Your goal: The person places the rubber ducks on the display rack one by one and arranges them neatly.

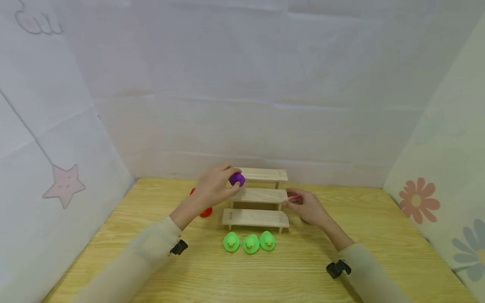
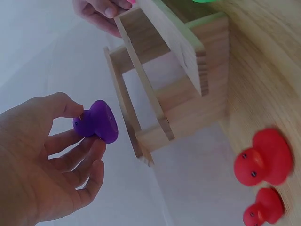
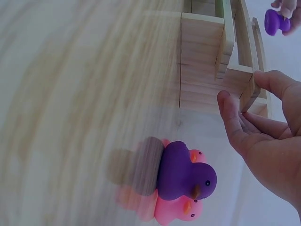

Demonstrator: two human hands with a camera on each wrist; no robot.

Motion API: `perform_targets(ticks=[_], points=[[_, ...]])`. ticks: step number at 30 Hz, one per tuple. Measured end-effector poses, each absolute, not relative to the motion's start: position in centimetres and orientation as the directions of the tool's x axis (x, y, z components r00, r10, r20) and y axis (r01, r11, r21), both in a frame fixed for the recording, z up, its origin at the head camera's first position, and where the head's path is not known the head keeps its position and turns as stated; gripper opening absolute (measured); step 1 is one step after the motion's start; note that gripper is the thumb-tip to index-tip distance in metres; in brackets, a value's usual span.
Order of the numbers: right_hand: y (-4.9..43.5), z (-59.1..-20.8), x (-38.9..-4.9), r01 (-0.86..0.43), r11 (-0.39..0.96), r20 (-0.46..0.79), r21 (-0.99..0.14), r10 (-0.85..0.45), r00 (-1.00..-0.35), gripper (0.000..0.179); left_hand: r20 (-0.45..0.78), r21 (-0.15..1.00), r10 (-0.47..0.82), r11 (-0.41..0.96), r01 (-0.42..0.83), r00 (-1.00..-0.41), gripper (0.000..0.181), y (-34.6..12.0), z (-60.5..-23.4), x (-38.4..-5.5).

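Note:
My left hand [image 1: 216, 185] pinches a purple rubber duck [image 2: 98, 121] between thumb and fingers, off the table near the left end of the top step. At the other side, my right hand [image 1: 308, 207] grips the right end of the middle board of a three-step wooden stand [image 1: 255, 217]. In the right wrist view, the fingers [image 3: 231, 113] lie around that board's end. A pink sliver [image 1: 293, 196] shows between thumb and finger in the head view. Several ducks stand near the stand: green ones in front, red ones at its left.
Green ducks [image 1: 251, 244] line up before the lowest step. Red ducks [image 2: 270, 157] stand left of the stand, partly behind the left arm. Another purple duck [image 3: 181, 172] and pink ducks [image 3: 174, 210] stand at its right. A white wall [image 1: 257, 126] rises behind the wooden table [image 1: 242, 277].

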State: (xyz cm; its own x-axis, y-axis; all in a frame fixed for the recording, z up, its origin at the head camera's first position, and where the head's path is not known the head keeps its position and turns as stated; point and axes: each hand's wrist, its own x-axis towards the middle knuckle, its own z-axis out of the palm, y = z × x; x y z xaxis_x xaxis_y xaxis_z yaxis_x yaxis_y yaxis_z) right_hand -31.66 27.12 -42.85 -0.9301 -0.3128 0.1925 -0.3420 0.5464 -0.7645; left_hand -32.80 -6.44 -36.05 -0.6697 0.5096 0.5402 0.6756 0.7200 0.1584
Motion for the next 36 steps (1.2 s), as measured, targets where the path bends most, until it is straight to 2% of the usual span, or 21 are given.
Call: perform_targets(ticks=[4,13,21,26,36], points=[[27.1,-42.8,-31.5,-0.35,0.534,0.201,-0.77,-0.318,-0.927,0.061,0.547,0.159,0.52,0.705,0.692,-0.655,0.035,-4.7,-35.7,-33.6],[26.4,-43.2,-31.7,-0.339,0.532,0.195,-0.776,-0.309,-0.931,0.06,0.485,0.192,0.517,0.723,0.663,-0.705,0.038,-1.3,-35.7,-34.7],[26.4,-43.0,-31.5,-0.326,0.526,0.189,-0.786,-0.298,-0.936,0.059,0.499,0.115,0.555,0.719,0.686,-0.665,0.036,1.0,-35.4,-35.6],[25.9,-42.6,-31.4,-0.328,0.531,0.196,-0.782,-0.289,-0.937,0.057,0.506,0.119,0.55,0.718,0.686,-0.664,0.036,1.9,-35.1,-36.4],[24.4,-42.8,-31.7,-0.326,0.531,0.188,-0.782,-0.298,-0.936,0.056,0.476,0.143,0.534,0.737,0.661,-0.699,0.04,1.7,-35.9,-37.1]])
